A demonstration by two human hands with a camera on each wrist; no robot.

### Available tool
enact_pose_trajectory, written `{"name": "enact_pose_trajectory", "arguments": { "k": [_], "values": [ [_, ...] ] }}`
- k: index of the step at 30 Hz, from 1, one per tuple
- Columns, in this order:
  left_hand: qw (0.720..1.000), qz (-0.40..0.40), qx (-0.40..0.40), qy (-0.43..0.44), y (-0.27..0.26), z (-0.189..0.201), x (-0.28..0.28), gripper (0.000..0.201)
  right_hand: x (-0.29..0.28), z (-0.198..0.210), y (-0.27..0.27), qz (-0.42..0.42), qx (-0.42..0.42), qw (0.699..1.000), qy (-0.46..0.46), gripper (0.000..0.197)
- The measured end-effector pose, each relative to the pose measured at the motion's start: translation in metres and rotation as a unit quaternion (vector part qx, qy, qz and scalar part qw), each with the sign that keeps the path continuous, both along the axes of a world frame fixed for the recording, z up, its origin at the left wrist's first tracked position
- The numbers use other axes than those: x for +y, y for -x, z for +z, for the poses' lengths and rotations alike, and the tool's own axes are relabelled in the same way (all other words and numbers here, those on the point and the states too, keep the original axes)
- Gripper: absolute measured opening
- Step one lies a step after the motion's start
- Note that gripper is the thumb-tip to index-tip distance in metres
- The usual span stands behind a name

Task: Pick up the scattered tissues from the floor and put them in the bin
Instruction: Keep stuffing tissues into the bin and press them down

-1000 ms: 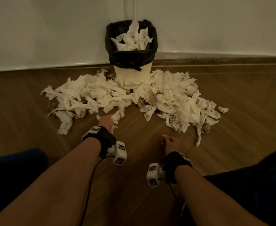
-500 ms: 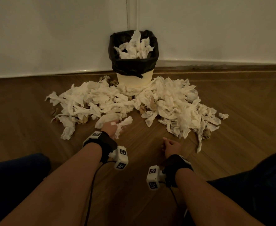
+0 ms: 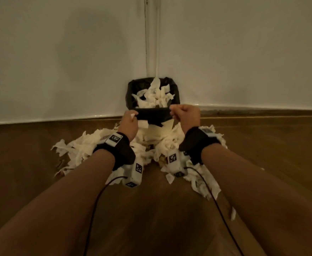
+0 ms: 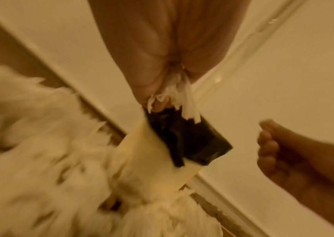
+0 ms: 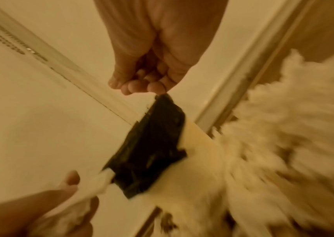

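Note:
A cream bin [image 3: 159, 129] with a black liner [image 3: 151, 116] stands in the wall corner, heaped with tissues [image 3: 155, 97]. Torn white tissues lie on the floor on its left [image 3: 77, 150] and right [image 3: 203, 182]. My left hand [image 3: 133, 116] is at the rim's front left corner and grips a crumpled tissue [image 4: 179, 97], whose end hangs against the liner [image 4: 186, 137]. My right hand [image 3: 179, 112] is at the rim's front right corner. Its fingers [image 5: 137, 86] are curled with nothing visible in them, just above the liner's corner [image 5: 154, 136].
White walls [image 3: 59, 61] meet right behind the bin, with a skirting board [image 3: 262, 108] along the floor. The brown wooden floor [image 3: 151, 218] runs between my forearms. Cables [image 3: 216, 200] trail from both wrist cameras.
My left hand pulled a tissue out of the pile and carried it up to the bin's rim. The right hand rose from the floor to the rim's other corner. The view tilted up.

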State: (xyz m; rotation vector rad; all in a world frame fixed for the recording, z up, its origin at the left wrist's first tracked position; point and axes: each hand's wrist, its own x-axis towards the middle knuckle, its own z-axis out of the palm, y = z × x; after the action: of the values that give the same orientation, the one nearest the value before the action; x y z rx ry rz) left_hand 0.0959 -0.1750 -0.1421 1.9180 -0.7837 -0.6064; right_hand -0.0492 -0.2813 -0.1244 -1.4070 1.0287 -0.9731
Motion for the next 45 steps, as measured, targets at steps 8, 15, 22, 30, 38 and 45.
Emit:
{"name": "enact_pose_trajectory", "arguments": {
  "k": [8, 15, 22, 30, 38, 45],
  "values": [
    [0.99, -0.014, -0.124, 0.066, -0.023, 0.067, -0.057, 0.04, -0.076, 0.051, -0.038, 0.057, 0.189, 0.971, 0.137, 0.013],
    [0.987, 0.082, -0.089, 0.109, -0.036, 0.046, -0.068, 0.027, -0.089, 0.042, -0.043, 0.076, 0.225, 0.969, 0.068, 0.027],
    [0.982, 0.111, -0.102, 0.113, -0.038, 0.035, -0.073, 0.021, -0.087, 0.047, -0.044, 0.123, 0.231, 0.965, 0.002, 0.036],
    [0.983, 0.098, -0.139, 0.071, -0.042, 0.031, -0.075, 0.024, -0.089, 0.038, -0.044, 0.121, 0.214, 0.969, 0.021, 0.014],
    [0.964, 0.016, -0.264, -0.004, -0.04, 0.026, -0.074, 0.025, -0.086, 0.039, -0.05, 0.135, 0.289, 0.944, 0.084, 0.022],
    [0.878, -0.118, -0.425, -0.188, -0.02, 0.013, -0.078, 0.038, -0.074, 0.048, -0.044, 0.138, 0.398, 0.884, 0.204, 0.021]
  ]
}}
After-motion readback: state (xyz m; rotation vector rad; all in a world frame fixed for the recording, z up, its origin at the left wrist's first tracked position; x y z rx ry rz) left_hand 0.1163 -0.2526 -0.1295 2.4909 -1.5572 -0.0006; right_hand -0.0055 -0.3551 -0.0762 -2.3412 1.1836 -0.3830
